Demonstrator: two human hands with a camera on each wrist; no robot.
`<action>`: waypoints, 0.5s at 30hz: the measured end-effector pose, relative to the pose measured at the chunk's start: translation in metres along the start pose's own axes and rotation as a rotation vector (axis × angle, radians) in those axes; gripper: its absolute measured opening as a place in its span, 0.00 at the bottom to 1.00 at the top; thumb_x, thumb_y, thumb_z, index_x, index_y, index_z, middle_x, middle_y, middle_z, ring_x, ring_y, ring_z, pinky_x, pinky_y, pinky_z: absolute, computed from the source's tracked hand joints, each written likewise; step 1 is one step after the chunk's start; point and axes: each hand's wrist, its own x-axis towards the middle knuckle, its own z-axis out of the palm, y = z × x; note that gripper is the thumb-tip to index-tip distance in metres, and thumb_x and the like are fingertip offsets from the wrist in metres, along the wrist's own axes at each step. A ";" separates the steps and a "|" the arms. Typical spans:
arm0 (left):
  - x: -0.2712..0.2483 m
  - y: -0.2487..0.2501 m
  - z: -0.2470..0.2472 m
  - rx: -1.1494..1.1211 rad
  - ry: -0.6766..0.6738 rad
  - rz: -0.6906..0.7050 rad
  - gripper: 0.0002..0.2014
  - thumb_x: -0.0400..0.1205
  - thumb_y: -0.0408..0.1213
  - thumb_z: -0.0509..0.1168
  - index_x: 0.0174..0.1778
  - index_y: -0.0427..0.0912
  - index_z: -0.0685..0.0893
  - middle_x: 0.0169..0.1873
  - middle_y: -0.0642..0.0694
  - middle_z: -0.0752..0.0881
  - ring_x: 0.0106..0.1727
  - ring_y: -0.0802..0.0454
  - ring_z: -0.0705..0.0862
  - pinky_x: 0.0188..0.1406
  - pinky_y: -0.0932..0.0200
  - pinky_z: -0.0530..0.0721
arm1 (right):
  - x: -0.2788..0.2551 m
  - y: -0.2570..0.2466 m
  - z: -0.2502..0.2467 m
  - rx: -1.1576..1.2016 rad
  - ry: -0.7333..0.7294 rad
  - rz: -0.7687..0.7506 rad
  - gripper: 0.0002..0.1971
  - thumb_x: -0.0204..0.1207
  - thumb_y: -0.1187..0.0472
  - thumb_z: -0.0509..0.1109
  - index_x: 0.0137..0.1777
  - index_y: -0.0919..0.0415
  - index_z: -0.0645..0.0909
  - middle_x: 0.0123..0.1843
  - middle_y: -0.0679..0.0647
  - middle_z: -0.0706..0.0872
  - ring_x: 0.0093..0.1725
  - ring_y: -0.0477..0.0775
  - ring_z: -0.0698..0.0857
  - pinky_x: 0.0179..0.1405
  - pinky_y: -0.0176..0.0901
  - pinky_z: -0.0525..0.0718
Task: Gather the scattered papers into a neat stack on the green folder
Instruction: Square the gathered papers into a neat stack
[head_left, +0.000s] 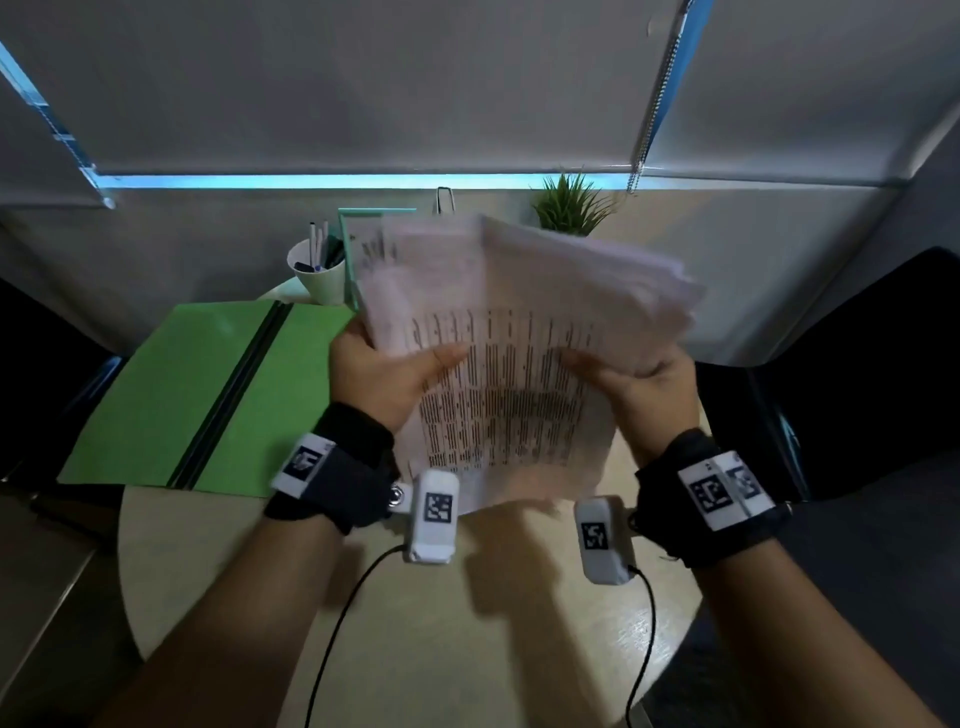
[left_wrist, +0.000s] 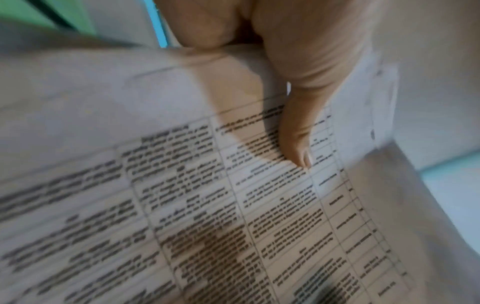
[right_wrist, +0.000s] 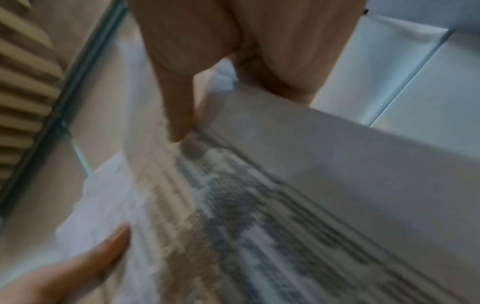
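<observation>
Both hands hold a sheaf of printed papers up in the air above the round table, tilted toward me and blurred. My left hand grips the sheaf's left edge, thumb laid across the printed face. My right hand grips the right edge the same way. The left wrist view has the papers under my left thumb. In the right wrist view the papers show under my right thumb. The green folder lies open and flat on the table to the left of the sheaf.
A white cup of pens stands behind the folder, beside an upright pale green board. A small potted plant sits at the back. Dark chairs flank the beige table. Wrist camera cables trail over the near tabletop.
</observation>
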 end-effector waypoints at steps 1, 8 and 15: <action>0.004 0.006 -0.003 -0.053 -0.001 0.000 0.26 0.59 0.32 0.85 0.52 0.32 0.86 0.44 0.43 0.92 0.45 0.47 0.92 0.42 0.49 0.91 | 0.005 -0.004 -0.006 0.021 -0.090 -0.012 0.18 0.60 0.63 0.86 0.50 0.62 0.88 0.49 0.56 0.92 0.51 0.57 0.91 0.50 0.53 0.89; 0.023 -0.010 -0.008 -0.232 -0.113 -0.136 0.40 0.52 0.46 0.87 0.59 0.36 0.85 0.54 0.41 0.90 0.58 0.43 0.88 0.63 0.38 0.82 | 0.003 0.015 -0.012 -0.062 -0.233 0.271 0.14 0.63 0.72 0.82 0.47 0.78 0.86 0.43 0.67 0.91 0.41 0.67 0.90 0.43 0.57 0.91; -0.016 -0.062 -0.014 0.264 -0.266 -0.459 0.48 0.61 0.61 0.79 0.75 0.47 0.70 0.72 0.46 0.77 0.73 0.42 0.75 0.72 0.36 0.72 | 0.004 0.046 -0.014 -0.101 -0.112 0.484 0.18 0.65 0.63 0.83 0.48 0.72 0.81 0.34 0.63 0.85 0.27 0.59 0.82 0.29 0.54 0.85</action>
